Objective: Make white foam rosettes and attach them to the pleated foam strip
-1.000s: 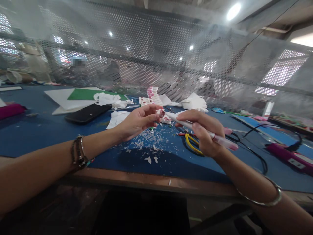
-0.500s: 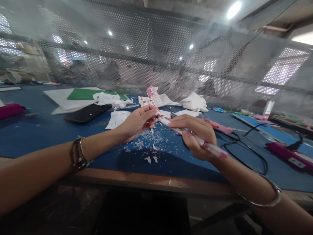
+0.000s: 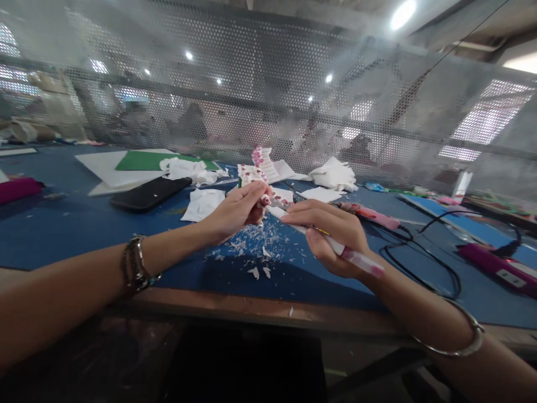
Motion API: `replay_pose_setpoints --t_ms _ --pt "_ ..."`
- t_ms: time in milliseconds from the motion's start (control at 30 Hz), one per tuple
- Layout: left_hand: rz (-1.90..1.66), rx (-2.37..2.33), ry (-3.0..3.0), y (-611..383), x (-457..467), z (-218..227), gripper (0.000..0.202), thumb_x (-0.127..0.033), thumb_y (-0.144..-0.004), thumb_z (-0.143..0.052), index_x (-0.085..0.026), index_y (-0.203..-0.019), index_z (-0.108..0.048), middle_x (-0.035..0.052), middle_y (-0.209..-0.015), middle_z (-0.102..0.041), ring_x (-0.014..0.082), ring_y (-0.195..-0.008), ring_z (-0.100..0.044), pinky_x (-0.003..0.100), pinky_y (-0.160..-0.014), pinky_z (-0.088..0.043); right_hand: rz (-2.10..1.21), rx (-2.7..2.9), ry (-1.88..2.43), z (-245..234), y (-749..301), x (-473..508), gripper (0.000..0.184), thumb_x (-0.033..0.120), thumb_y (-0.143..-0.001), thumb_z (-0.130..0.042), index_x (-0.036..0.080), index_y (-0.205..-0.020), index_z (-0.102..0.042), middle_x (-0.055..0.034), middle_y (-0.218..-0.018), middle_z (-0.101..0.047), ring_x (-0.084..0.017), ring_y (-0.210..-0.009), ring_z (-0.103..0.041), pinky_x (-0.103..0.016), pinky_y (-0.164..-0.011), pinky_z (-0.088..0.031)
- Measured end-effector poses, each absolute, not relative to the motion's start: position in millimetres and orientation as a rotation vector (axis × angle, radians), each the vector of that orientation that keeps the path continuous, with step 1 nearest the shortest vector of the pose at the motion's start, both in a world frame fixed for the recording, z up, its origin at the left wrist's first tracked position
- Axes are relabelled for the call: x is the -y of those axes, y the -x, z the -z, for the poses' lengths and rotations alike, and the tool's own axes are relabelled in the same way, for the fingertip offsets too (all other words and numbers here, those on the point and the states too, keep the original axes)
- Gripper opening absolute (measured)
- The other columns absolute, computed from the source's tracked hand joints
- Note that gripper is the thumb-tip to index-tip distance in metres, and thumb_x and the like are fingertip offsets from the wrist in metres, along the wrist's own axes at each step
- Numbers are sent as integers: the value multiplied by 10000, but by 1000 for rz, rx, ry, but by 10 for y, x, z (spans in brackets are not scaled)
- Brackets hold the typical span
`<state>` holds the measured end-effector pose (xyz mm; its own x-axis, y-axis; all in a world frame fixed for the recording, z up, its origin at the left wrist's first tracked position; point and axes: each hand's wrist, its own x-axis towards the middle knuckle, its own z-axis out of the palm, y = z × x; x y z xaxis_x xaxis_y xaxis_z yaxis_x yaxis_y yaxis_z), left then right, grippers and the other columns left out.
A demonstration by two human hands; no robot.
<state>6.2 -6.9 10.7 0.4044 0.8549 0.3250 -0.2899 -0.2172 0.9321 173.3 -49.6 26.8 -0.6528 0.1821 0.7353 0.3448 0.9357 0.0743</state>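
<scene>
My left hand is closed, pinching a small white piece with dark red markings between thumb and fingers. In my right hand lies a white pen-like tool with a pinkish, see-through rear end. Its tip meets or nearly meets the small piece; I cannot tell which. Under the hands, white scraps are scattered on the blue tabletop. Behind them stand white pieces with pink and red patterns.
A black phone and green sheet lie to the left, near crumpled white paper. More white paper sits at the back. On the right are a pink-handled tool, black cable and purple power strip. A perforated screen rises behind.
My right hand and the pen-like tool have shifted slightly left. The small piece has turned in my left fingers, and its red-marked face shows more clearly.
</scene>
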Motion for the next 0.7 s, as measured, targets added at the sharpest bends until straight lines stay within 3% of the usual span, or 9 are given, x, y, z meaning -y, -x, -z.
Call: replay_pose_setpoints --t_ms 200,500,700 --pt "-1108 -515 -1453 -50 69 -92 284 -247 -842 -330 -158 -591 -428 -55 -487 -278 35 -379 -223 174 -399 -221 246 2331 398 -275 -1721 521 247 84 -729 -344 164 -867 -533 -62 -831 -588 -120 -826 -557 -271 -722 -457" --pt "-1056 -498 -1332 -79 58 -83 288 -202 -842 -314 -154 -563 -365 -62 -503 -231 21 -367 -191 162 -367 -201 47 2304 363 -277 -1789 485 267 93 -716 -348 127 -878 -558 -79 -837 -604 -137 -827 -560 -293 -732 -450" --pt "-1036 -440 -1255 -57 29 -82 274 -167 -824 -344 -153 -553 -377 -66 -479 -195 30 -366 -194 146 -347 -190 -38 2198 428 -274 -1786 476 253 113 -727 -350 168 -859 -558 -36 -778 -601 -124 -759 -559 -281 -684 -450"
